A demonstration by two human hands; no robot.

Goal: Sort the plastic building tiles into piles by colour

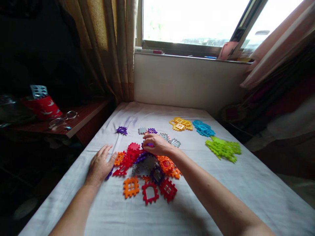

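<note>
My left hand (99, 164) rests flat on the sheet with fingers stretched out, at the left side of a mixed pile of notched plastic building tiles. Partly under its edge lies a purple tile (109, 173); an orange tile (119, 158) is by the thumb. Over the back of the pile, my right hand (157, 144) has its fingers closed on a purple building tile (149, 144), mostly hidden by them. Below it are red tiles (129, 159), grey tiles (147, 164) and orange tiles (166, 163). Nearest me lie an orange window tile (131, 187) and a red frame tile (150, 192).
Yellow tiles (180, 124), blue tiles (203, 127) and green tiles (223, 148) form separate heaps at the right. A lone purple tile (121, 130) lies far left. Beside the sheet-covered surface (110, 209), a wooden table (86, 113) bears glasses (61, 119) and a red container (45, 108).
</note>
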